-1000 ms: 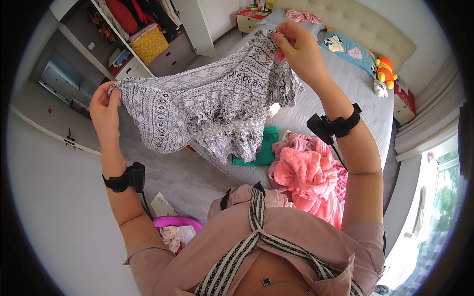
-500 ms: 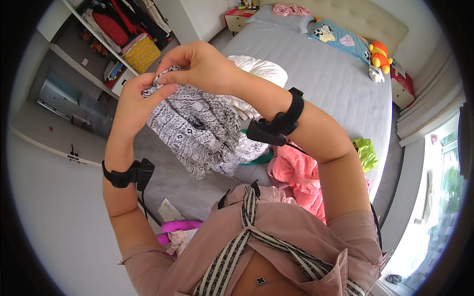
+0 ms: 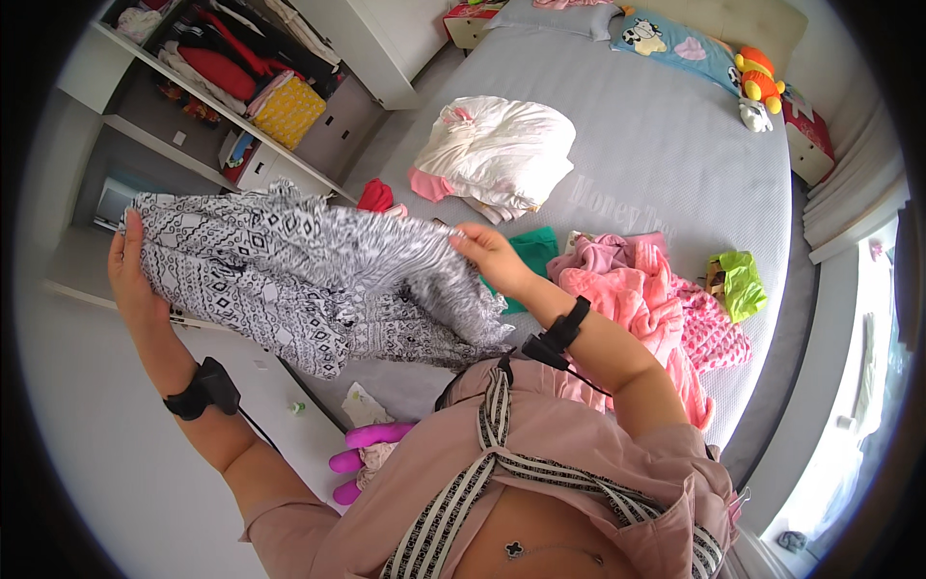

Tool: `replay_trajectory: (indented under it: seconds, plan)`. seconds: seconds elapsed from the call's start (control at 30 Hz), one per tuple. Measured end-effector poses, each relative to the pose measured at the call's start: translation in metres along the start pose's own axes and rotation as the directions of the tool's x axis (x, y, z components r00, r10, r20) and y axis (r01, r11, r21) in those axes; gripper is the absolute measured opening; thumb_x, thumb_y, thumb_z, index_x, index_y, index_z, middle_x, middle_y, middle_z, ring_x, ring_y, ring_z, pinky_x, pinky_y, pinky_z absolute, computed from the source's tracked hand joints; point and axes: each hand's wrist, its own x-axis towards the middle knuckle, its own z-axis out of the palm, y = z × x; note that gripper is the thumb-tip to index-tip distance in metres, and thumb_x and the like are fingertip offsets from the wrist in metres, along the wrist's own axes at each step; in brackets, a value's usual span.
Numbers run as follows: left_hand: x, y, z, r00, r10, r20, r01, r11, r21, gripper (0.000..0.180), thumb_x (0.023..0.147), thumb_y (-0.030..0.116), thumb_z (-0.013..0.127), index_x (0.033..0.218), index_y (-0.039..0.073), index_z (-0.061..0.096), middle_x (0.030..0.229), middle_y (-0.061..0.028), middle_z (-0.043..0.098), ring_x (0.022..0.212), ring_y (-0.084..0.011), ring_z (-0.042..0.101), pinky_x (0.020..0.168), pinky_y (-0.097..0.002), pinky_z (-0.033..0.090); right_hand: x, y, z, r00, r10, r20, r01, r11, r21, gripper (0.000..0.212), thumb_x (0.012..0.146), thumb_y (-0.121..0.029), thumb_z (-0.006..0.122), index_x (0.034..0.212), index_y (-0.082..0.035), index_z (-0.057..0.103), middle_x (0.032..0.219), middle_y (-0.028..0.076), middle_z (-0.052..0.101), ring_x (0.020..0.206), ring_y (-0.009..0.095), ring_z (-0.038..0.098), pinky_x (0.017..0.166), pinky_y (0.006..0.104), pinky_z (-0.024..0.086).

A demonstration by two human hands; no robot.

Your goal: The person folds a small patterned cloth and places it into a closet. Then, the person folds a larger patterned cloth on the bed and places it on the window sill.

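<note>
Your two hands support a black-and-white, geometric-patterned soft cloth garment (image 3: 260, 261) in the air, left of your body and in front of the wardrobe side of the room. Your left hand (image 3: 137, 280) is at its far left end, fingers upright and close together against the edge; whether the thumb closes on the fabric cannot be told. Your right hand (image 3: 494, 259) pinches the upper right edge between thumb and forefinger, near the bed.

Compared with half a second ago, when your hands met over a gathered, hanging bunch, they now stand wide apart, and the fabric spans the gap in loose folds. This suggests that the garment is being opened out or turned between the two grips; its right part is blurred, so the exact lie of the fabric is uncertain. The puffy white cloth bundle (image 3: 502, 150), then partly covered by your forearm, now shows whole on the grey quilted bedcover (image 3: 637, 116). A coral-pink fleece heap (image 3: 622, 299) lies nearer you, beside a flat dark-green cloth (image 3: 532, 249).

Writing: pale lettering runs across the bedcover beyond the heap, and small repeated lettering marks the black-and-cream striped ribbon (image 3: 451, 511) on your shirt. No label is discernible on the garment.
</note>
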Motion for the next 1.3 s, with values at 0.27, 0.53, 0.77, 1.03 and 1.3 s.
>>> replay_trajectory:
  seconds: [0.27,0.53,0.77,1.03,1.3]
  plan:
    - [-0.015,-0.037,-0.03,0.997,-0.03,-0.072,0.045,0.977,0.207,0.025,0.089,0.025,0.064,0.095,0.0,0.064,0.096,-0.0078,0.066,0.084,-0.0143,0.063,0.073,-0.026,0.049,0.011,-0.072,-0.021,0.978,0.069,-0.198,-0.046,0.992,0.118,0.018,0.093,-0.02,0.057,0.091,-0.003,0.064,0.084,-0.001,0.066,0.072,0.007,0.059,0.068,0.0245,0.047]
    - [-0.03,-0.046,-0.028,0.997,-0.06,-0.054,0.067,0.988,0.137,0.024,0.09,0.023,0.063,0.096,0.0,0.063,0.096,-0.0076,0.066,0.083,-0.0137,0.063,0.072,-0.0247,0.049,0.011,-0.094,-0.02,0.953,0.202,-0.225,-0.17,0.974,0.152,0.019,0.091,-0.02,0.06,0.088,-0.003,0.067,0.083,0.003,0.068,0.071,0.008,0.062,0.065,0.0225,0.048]
    - [-0.024,-0.05,-0.02,0.995,-0.062,-0.075,0.071,0.99,0.122,0.027,0.089,0.023,0.063,0.1,-0.001,0.063,0.096,-0.0075,0.066,0.083,-0.0134,0.063,0.073,-0.0248,0.049,0.001,-0.112,-0.025,0.991,0.135,0.024,-0.118,0.931,-0.344,0.031,0.08,-0.024,0.073,0.097,0.002,0.068,0.083,-0.001,0.066,0.073,0.006,0.056,0.069,0.0223,0.044]
    - [-0.021,-0.056,-0.013,0.991,-0.131,-0.035,0.134,0.985,0.109,0.027,0.089,0.024,0.064,0.1,-0.001,0.063,0.095,-0.0068,0.067,0.081,-0.013,0.063,0.071,-0.0247,0.049,-0.016,-0.092,-0.021,0.99,0.105,-0.093,-0.129,0.94,-0.316,0.031,0.095,-0.029,0.054,0.101,0.001,0.063,0.087,-0.003,0.063,0.079,0.004,0.051,0.072,0.0219,0.044]
    - [-0.02,-0.065,-0.008,0.995,-0.099,-0.001,0.099,0.988,0.118,0.027,0.089,0.024,0.065,0.098,0.0,0.064,0.094,-0.0058,0.066,0.082,-0.0122,0.062,0.071,-0.0242,0.048,-0.017,-0.077,-0.014,0.949,0.237,-0.207,-0.229,0.971,0.064,0.032,0.094,-0.028,0.057,0.104,0.002,0.061,0.092,0.003,0.067,0.079,0.008,0.061,0.072,0.0231,0.049]
